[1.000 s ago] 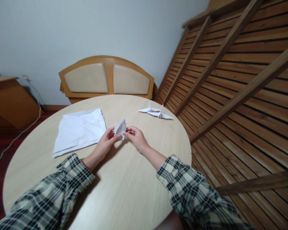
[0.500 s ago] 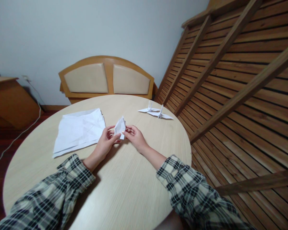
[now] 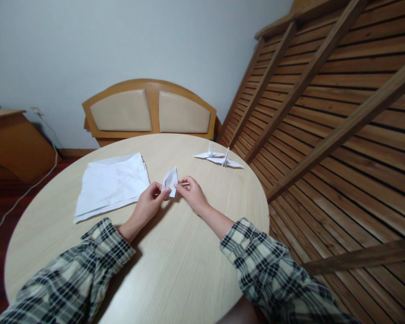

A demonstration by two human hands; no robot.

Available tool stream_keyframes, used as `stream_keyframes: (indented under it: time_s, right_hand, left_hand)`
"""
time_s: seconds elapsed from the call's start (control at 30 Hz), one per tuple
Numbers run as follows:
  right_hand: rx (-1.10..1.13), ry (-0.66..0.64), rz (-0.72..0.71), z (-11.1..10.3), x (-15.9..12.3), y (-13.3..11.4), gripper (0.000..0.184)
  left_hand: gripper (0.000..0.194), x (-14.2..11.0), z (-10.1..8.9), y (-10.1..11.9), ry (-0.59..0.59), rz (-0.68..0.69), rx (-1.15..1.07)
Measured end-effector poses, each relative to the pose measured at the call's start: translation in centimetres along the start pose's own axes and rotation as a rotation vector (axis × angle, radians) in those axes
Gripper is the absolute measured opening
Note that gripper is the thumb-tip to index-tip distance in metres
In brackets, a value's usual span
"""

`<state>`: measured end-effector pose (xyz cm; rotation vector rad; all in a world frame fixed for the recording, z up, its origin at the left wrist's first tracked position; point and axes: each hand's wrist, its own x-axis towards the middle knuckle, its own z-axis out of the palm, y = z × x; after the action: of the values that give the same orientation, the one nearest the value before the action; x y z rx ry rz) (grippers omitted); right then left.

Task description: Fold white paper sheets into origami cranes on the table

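The left hand (image 3: 146, 203) and the right hand (image 3: 194, 197) come close together, both pinched on one small piece of folded white paper (image 3: 170, 180). It stands between their fingertips over the middle of the round table (image 3: 175, 261), its pointed end up. The thumbs show on the near side; most of the other fingers are tucked behind or curled under, so their exact grip is hard to read. The paper's far side and inner folds are hidden, and whether its lower edge touches the tabletop cannot be told.

Near the left hand lies a stack of white paper sheets (image 3: 113, 184), its top one creased; the number of sheets is unclear. Beyond the right hand stand two paper cranes, the nearer crane (image 3: 225, 161) partly covering the farther crane (image 3: 210, 154), whose wing is cut short to view. The plaid sleeves (image 3: 268, 261) run out of frame at the bottom, and the table's near edge is cut off too.
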<state>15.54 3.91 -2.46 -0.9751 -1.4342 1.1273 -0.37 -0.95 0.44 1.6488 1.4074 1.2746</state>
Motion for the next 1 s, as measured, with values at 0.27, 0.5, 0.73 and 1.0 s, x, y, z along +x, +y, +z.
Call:
stream_keyframes:
  time_s: [0.27, 0.5, 0.73, 1.0]
  right_hand:
    - [-0.097, -0.068, -0.116, 0.1, -0.2, -0.4, 0.026]
    - [-0.073, -0.129, -0.127, 0.1, -0.5, -1.0, 0.017]
    - [-0.006, -0.128, -0.133, 0.3, -0.5, -0.8, 0.01]
    - [0.063, -0.057, -0.085, 0.4, -0.5, -1.0, 0.022]
  left_hand:
    - [0.025, 0.0, -0.2, -0.1, 0.031, 0.039, 0.042]
    - [0.026, 0.1, -0.2, -0.4, 0.065, 0.045, 0.061]
    - [0.031, 0.1, -0.3, -0.3, 0.065, 0.069, 0.08]
    - [0.027, 0.1, -0.2, -0.3, 0.056, 0.084, 0.115]
